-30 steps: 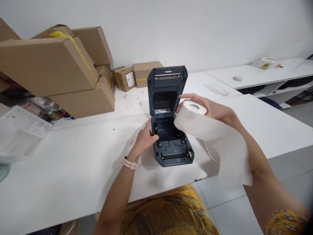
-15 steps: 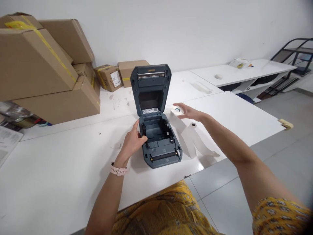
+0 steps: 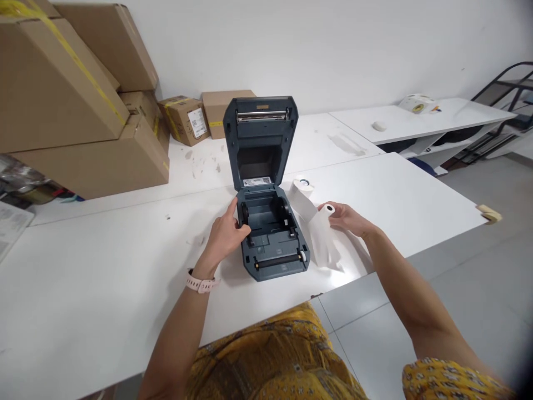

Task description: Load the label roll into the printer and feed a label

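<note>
We read directions from a dial centred on the label printer (image 3: 272, 244), with 12 o'clock toward the wall (image 3: 325, 55). Our left hand (image 3: 225, 236) is at 9 o'clock: its thumb lies over the printer's rim, its index finger extends along the outside, and the rim sits between them. We judge that this grip braces the body against sliding on the worktop (image 3: 125, 289). The lid (image 3: 260, 139) stands raised at 12 o'clock, which leaves the compartment (image 3: 263, 208) open from above; we see no roll seated in it.

Our right hand (image 3: 348, 219) is at 3 o'clock. Its fingers pinch the narrow roll (image 3: 328, 209), which lies at the hand's own 9 o'clock, core end upward, between thumb and index finger; we cannot tell how the hidden fingers stand. Holding it near the top presumably controls the loose paper (image 3: 325, 247) that drapes below it toward the near edge. The wide roll (image 3: 303, 189) rests at 2 o'clock, just beside the printer and near the right fingers, but clear of them. Cardboard boxes (image 3: 70, 83) occupy 10 to 11 o'clock, well apart from both hands.
</note>
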